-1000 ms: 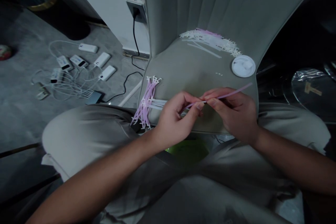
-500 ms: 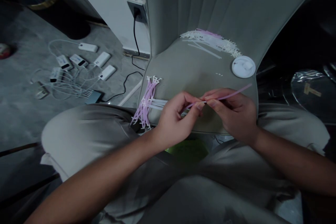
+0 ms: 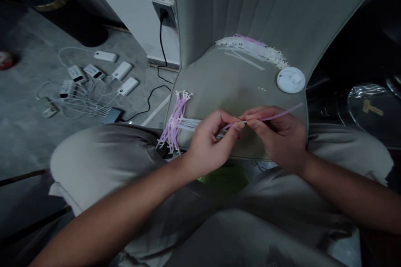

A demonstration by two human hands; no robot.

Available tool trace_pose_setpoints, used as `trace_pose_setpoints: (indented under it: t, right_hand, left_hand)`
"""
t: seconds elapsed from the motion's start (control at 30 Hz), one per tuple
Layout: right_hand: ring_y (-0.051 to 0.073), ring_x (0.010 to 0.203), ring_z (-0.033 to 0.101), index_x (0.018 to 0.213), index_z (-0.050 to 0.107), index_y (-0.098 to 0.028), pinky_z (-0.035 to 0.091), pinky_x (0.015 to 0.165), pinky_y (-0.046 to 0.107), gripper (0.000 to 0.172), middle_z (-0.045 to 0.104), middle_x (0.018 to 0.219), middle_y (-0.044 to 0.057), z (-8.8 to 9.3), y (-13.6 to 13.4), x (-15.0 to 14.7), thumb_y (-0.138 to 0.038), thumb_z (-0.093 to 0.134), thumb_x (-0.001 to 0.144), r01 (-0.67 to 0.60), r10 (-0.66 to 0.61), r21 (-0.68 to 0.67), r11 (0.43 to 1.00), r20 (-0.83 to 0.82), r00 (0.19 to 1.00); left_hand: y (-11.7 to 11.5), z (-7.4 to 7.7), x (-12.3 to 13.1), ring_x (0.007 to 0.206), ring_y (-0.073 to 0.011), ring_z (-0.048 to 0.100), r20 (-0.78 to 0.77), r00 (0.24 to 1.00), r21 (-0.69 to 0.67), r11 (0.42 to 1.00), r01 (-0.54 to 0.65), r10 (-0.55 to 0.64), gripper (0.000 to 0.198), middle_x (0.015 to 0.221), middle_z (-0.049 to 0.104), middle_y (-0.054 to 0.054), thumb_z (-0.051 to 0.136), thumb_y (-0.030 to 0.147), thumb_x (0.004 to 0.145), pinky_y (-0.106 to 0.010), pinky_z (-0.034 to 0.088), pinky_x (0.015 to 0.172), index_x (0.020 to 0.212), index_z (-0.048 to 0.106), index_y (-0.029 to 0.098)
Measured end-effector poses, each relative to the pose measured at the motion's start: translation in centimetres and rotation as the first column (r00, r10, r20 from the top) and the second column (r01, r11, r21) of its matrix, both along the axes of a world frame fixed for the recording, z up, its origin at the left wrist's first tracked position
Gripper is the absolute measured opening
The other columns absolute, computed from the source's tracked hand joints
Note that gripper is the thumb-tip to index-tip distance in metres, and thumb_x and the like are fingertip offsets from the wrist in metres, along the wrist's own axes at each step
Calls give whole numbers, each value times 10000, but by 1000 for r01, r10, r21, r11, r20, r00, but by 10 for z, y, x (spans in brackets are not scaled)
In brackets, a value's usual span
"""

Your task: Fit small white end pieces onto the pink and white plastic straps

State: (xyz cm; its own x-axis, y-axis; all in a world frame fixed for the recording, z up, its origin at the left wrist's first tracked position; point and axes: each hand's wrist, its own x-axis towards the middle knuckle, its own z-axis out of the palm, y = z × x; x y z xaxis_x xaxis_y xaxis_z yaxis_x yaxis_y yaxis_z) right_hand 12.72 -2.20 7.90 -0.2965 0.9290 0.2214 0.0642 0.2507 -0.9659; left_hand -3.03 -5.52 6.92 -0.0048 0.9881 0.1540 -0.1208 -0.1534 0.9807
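Observation:
Over the front of a chair seat, my left hand [image 3: 209,139] and my right hand [image 3: 280,137] meet fingertip to fingertip. Both pinch a thin purple plastic stick [image 3: 291,109], whose free end sticks out past my right hand, up to the right. Whether it is one piece or two joined at the fingertips, I cannot tell. Beside my left hand lies a bundle of purple sticks [image 3: 173,131] with small white connectors on their ends. White sticks [image 3: 188,122] run from that bundle and are partly hidden behind my left hand.
Along the back of the seat [image 3: 216,79] lies a pile of white connectors and sticks [image 3: 250,48]. A round white dish [image 3: 290,85] rests at the right edge, near a few tiny white pieces [image 3: 261,89]. White power banks [image 3: 128,86] and cables cover floor at left.
The purple stick's free end has shifted slightly to the right and down. Both hands stay in nearly the same place, still pinching it.

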Motion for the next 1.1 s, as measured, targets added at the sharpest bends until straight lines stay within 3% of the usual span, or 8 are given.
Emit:
trace_pose_setpoints:
  t: [0.4,1.1]
  right_hand:
    - [94,863,690,865,698,-236,563,778,215,132,733,899,-22,1,-1,0,-119,640,850,-8,9,22,1000,-21,1000]
    - [116,865,701,835,702,-260,581,816,272,150,731,869,-22,2,-8,-8,-115,665,828,94,-90,32,995,-109,990]
  left_hand:
    - [-1,2,1,657,-79,628,13,1000,3,1000,2,-2,104,729,662,-22,628,220,876,-180,508,623,832,576,141]
    - [-4,6,0,667,-102,625,17,1000,-13,1000,3,-3,114,738,656,-26,636,240,870,-220,513,627,825,572,157]
